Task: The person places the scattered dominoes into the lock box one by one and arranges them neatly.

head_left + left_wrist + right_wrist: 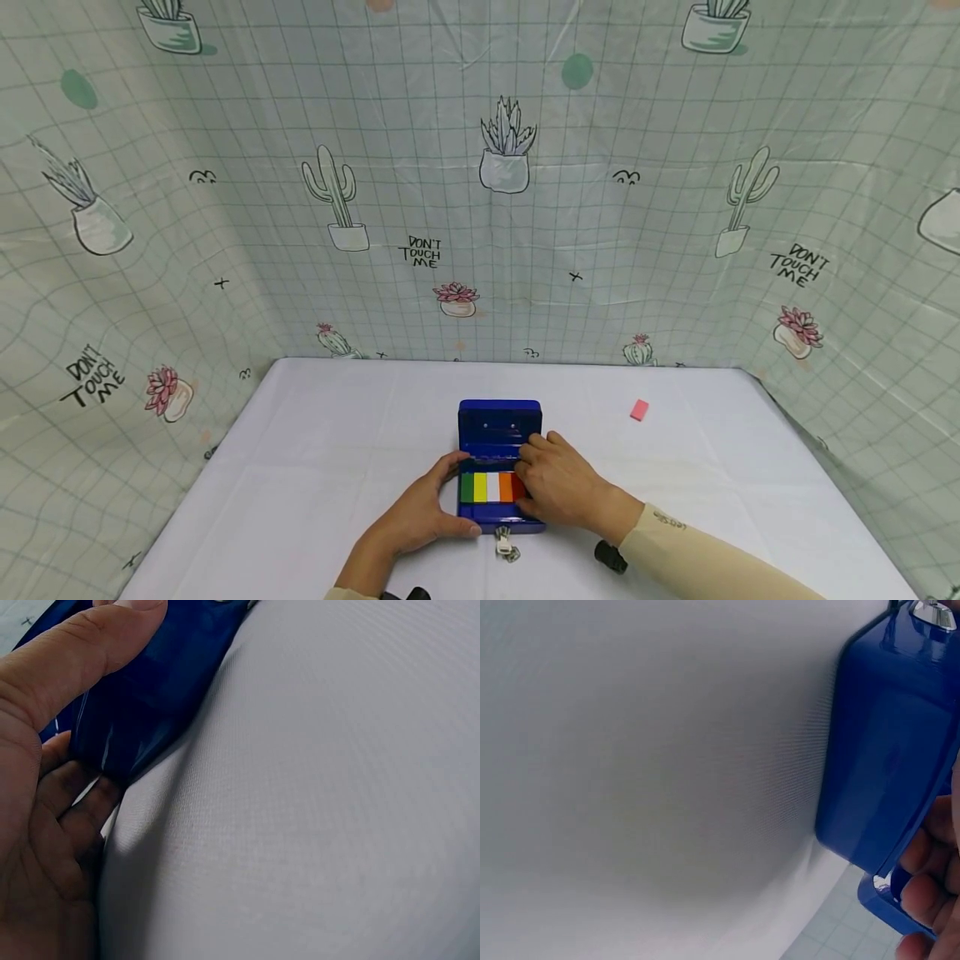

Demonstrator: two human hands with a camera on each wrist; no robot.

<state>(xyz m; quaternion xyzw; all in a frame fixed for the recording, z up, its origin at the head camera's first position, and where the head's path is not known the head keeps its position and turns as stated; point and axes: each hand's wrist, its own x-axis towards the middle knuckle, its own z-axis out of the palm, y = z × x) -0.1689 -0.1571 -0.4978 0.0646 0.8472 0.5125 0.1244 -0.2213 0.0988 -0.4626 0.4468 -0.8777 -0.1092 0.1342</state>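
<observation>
A blue metal box sits on the table with its lid raised at the back. Inside stands a row of coloured blocks: green, yellow, white, orange and red. My left hand grips the box's left side, thumb near the front corner and fingers toward the back. My right hand reaches over the right wall, thumb and fingers at either end of the red block, partly covering it. In the right wrist view its fingers curl over the box edge.
A keyed lock hangs at the box's front. One pinkish-red block lies apart at the back right of the white-covered table. A black cylindrical object is by the right sleeve. Printed cloth encloses the table.
</observation>
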